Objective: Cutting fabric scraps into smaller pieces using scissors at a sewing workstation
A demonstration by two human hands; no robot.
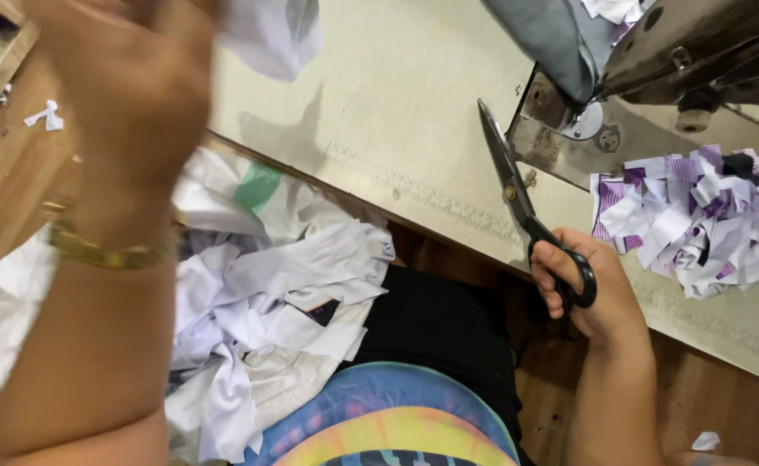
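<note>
Up close to the camera, the left hand (133,73) is rising blurred, its wrist wearing a gold bracelet (103,252); it is touching a white cloth (271,30), but whether its fingers are closing on it I cannot tell. Lower right, the right hand (591,289) is gripping black scissors (522,203), fingers through the loops, blades closed and pointing up over the table (396,112). White fabric pieces (267,293) are lying on the lap; purple-and-white scraps (699,216) are sitting beside the sewing machine (655,60).

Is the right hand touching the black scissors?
Touching. The head view shows the right hand gripping the black scissors, fingers through the handle loops.
</note>
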